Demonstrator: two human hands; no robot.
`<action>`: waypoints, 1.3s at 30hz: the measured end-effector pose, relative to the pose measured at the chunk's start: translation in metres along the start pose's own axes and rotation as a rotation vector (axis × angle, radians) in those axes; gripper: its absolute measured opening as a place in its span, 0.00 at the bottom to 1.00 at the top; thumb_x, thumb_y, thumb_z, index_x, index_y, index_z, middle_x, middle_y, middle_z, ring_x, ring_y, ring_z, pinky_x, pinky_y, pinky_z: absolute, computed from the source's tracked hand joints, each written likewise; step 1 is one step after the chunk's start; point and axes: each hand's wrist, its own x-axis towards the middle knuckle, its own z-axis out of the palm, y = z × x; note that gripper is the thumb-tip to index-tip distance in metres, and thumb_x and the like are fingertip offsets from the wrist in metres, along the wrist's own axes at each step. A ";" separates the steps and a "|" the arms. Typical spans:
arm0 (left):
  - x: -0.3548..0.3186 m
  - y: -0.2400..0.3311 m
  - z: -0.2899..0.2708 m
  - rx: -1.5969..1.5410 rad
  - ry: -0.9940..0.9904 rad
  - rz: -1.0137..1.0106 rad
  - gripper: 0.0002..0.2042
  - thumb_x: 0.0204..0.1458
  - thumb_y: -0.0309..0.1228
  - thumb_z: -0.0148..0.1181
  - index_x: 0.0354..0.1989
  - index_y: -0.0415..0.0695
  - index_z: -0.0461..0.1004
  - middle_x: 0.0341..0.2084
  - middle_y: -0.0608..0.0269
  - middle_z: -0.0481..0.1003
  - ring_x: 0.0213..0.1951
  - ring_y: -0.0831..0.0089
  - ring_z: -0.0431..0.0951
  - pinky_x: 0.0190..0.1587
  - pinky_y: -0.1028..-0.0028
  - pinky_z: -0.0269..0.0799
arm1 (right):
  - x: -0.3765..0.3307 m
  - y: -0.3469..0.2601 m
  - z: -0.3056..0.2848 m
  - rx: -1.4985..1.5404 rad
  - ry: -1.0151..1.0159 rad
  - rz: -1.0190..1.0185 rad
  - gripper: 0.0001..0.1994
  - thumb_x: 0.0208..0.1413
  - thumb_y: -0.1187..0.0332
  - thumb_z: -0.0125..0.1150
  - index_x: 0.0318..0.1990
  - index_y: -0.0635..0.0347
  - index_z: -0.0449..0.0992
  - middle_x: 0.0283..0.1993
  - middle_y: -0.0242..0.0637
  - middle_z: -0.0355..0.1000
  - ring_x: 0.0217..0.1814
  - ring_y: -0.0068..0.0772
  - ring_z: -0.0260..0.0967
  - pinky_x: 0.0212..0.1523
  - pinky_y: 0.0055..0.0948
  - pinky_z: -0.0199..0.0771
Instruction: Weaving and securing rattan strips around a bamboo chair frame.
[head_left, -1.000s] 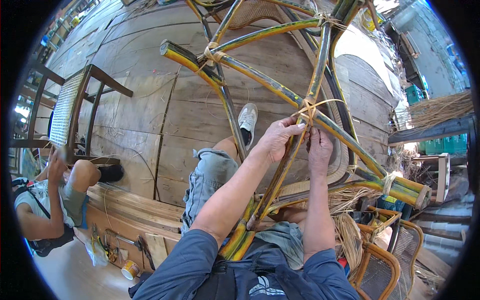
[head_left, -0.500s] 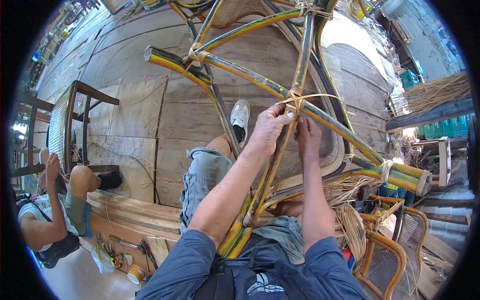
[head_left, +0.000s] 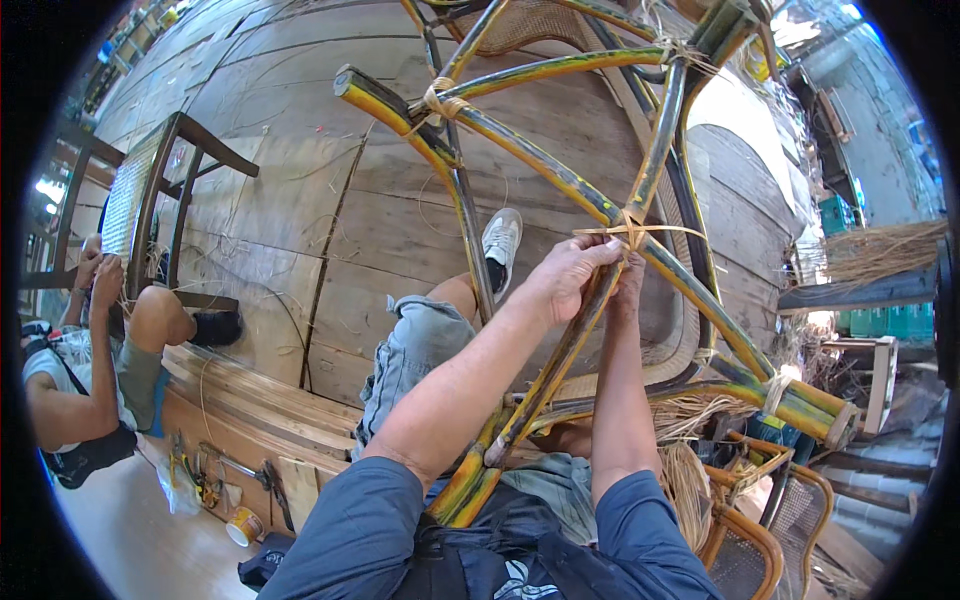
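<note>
A frame of dark poles streaked with yellow (head_left: pixel 540 165) leans up before me, its lower end by my lap. Where several poles cross, a pale cane strip (head_left: pixel 632 230) wraps the joint, and a length of it sticks out to the right. My left hand (head_left: pixel 575 275) is closed at the joint from the left, thumb and fingers pinching the strip just under the crossing. On the other side of the slanting pole (head_left: pixel 560 365), my right hand (head_left: pixel 628 285) is curled close below the wrap. The pole partly hides its fingers, so what they hold does not show.
Cane bindings (head_left: pixel 440 98) tie other joints. At left, a person (head_left: pixel 80 380) sits by a dark chair with a woven panel (head_left: pixel 135 190). Tools (head_left: pixel 215 475) and a cup (head_left: pixel 243 525) lie below. Cane bundles (head_left: pixel 885 250) and rattan chairs (head_left: pixel 745 530) stand at right.
The whole view has shifted, so the frame appears further right and lower. My right hand has come in closer against the pole, beside the left hand, which keeps its pinch.
</note>
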 end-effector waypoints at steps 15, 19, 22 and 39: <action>0.009 -0.006 0.000 -0.233 0.042 0.166 0.10 0.45 0.20 0.57 0.37 0.37 0.70 0.29 0.61 0.74 0.30 0.74 0.74 0.35 0.78 0.70 | -0.002 -0.158 0.119 -1.747 0.006 -0.309 0.17 0.58 0.57 0.46 0.39 0.64 0.71 0.31 0.48 0.71 0.34 0.42 0.70 0.36 0.33 0.67; 0.006 -0.001 0.003 -0.232 0.068 0.071 0.11 0.44 0.21 0.59 0.38 0.39 0.70 0.27 0.62 0.75 0.28 0.74 0.74 0.29 0.77 0.70 | 0.033 -0.151 0.083 -1.864 -0.177 0.134 0.19 0.58 0.55 0.45 0.37 0.65 0.71 0.29 0.49 0.70 0.32 0.40 0.68 0.35 0.34 0.65; 0.005 0.001 -0.005 -0.237 -0.017 0.024 0.12 0.43 0.21 0.59 0.39 0.40 0.70 0.27 0.62 0.74 0.27 0.74 0.74 0.27 0.75 0.71 | 0.032 -0.147 0.084 -1.856 -0.153 -0.107 0.21 0.59 0.54 0.44 0.33 0.66 0.72 0.23 0.41 0.67 0.25 0.30 0.63 0.30 0.31 0.63; -0.003 -0.004 0.010 -0.128 0.117 0.223 0.07 0.42 0.22 0.61 0.31 0.36 0.73 0.26 0.63 0.74 0.28 0.77 0.72 0.35 0.79 0.67 | 0.069 -0.261 -0.015 -2.750 -0.464 -0.525 0.08 0.55 0.73 0.40 0.38 0.58 0.67 0.33 0.45 0.67 0.30 0.45 0.70 0.27 0.43 0.70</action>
